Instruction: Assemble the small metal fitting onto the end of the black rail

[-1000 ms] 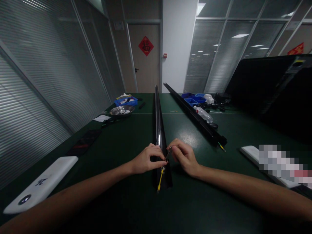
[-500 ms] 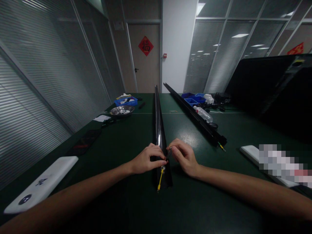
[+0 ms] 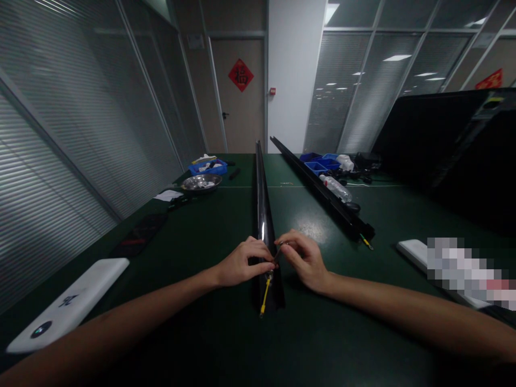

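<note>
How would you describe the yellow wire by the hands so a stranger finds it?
On the green table, a long black rail runs down the middle. At its near end, just below the left hand and the right hand, a short yellow wire lies along it. The other wire, on the second rail farther right, has no hands near.

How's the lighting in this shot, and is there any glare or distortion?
Head view: dim; a pale glare patch sits on the green table and a bright streak on the black rail beyond the left hand; the edges look stretched by the wide lens; a pixelated block hides something at right.
</note>
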Demonstrator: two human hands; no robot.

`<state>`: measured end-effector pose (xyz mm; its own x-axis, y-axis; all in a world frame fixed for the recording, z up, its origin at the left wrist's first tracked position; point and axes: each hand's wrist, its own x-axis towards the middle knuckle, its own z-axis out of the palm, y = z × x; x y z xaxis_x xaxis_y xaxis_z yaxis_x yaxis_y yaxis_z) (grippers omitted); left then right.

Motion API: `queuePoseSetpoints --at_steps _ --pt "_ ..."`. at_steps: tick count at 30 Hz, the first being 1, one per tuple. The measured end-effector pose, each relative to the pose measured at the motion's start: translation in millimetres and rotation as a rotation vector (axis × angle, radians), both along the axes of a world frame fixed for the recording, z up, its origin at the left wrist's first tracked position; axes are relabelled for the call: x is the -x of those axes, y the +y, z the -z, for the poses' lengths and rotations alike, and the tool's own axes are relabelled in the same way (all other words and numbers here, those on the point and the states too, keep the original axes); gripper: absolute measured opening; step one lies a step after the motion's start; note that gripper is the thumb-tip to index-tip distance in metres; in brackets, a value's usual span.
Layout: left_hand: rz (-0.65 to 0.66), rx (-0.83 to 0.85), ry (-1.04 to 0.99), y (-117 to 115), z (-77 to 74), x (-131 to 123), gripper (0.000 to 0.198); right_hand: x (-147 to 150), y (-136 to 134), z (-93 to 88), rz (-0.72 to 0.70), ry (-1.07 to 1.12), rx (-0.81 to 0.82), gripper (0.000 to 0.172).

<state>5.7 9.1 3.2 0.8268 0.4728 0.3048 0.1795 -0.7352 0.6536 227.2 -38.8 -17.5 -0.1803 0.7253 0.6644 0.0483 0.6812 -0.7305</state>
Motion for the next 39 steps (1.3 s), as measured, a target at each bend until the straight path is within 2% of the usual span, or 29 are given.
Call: queuePoseSetpoints --at_steps 17,29,39 --pt "0.012 0.022 0.072 0.7 -1.3 -0.1 0.026 0.5 -0.8 -1.5 -0.008 0.014 0.063 0.017" --pt "0.01 0.04 0.057 -0.5 -2.9 0.3 0.03 -1.0 -0.3 -2.3 0.002 -0.03 0.006 0.02" --pt "0.013 0.027 0.05 0.2 -1.0 -0.5 0.028 0.0 0.4 1.6 -0.002 -0.015 0.033 0.021"
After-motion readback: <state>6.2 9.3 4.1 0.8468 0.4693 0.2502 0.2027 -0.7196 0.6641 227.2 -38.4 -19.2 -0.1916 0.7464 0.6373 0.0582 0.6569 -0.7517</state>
